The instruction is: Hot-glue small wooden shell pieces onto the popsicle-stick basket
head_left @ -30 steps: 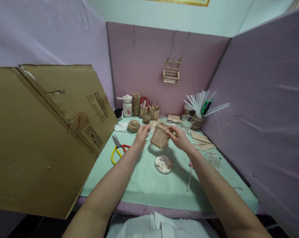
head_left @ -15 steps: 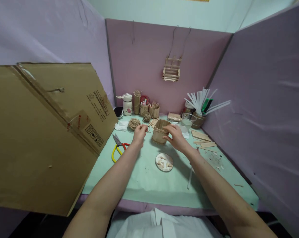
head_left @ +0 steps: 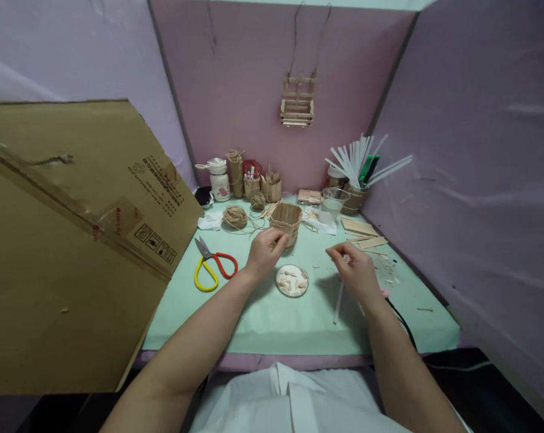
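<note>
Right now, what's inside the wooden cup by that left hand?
In the wooden cup, only inner walls show. Its near side hides the bottom, so I can't tell if anything's there.

The scissors (head_left: 207, 253) read brightest on my remote feed — one handle loop yellow, the other red, the blades grey. I make out a tan basket (head_left: 292, 230), a brown twine ball (head_left: 234, 217), white sticks (head_left: 357, 159) and a pale-mint tabletop (head_left: 263, 331). The white bottle (head_left: 219, 182) carries a pink motif; the brown cardboard sheet (head_left: 86, 288), black print and red marks — the back panel (head_left: 245, 90) is mauve-pink.
</note>
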`<action>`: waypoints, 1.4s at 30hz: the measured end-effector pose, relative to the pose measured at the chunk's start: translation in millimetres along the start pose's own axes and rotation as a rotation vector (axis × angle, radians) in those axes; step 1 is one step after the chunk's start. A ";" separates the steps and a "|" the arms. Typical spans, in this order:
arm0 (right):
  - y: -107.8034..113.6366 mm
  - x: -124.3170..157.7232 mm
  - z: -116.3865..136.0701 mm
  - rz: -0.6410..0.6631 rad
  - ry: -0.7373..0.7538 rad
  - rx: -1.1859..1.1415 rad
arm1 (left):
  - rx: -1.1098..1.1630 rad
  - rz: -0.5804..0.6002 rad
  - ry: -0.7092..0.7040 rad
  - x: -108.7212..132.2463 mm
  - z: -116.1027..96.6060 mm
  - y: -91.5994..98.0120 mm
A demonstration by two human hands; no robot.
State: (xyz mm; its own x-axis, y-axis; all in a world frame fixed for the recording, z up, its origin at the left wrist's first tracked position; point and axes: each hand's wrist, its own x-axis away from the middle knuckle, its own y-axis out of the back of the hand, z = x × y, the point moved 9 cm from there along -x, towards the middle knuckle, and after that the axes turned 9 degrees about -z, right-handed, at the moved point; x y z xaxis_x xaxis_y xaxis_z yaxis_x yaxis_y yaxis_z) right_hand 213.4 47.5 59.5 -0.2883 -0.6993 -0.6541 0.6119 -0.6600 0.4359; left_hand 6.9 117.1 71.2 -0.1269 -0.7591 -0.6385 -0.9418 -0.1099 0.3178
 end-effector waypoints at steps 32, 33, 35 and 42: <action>-59.5 34.7 21.3 0.195 0.118 0.062 | -0.768 0.669 -0.148 49.7 -2.3 -39.9; -59.6 34.9 21.1 0.197 0.113 0.052 | -0.785 0.681 -0.144 50.4 -2.4 -41.0; -59.5 35.4 21.0 0.203 0.105 0.033 | -0.806 0.701 -0.139 51.5 -2.9 -42.4; -58.7 35.7 21.3 0.219 0.086 0.019 | -0.790 0.718 -0.143 53.5 -3.2 -42.4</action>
State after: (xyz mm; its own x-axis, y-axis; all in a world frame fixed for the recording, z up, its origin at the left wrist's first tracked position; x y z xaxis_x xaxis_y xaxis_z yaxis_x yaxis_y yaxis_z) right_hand 151.5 55.5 23.6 -0.0861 -0.8007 -0.5928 0.6385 -0.5011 0.5841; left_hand 41.0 79.0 25.9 -0.6536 -0.7346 -0.1823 -0.1715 -0.0909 0.9810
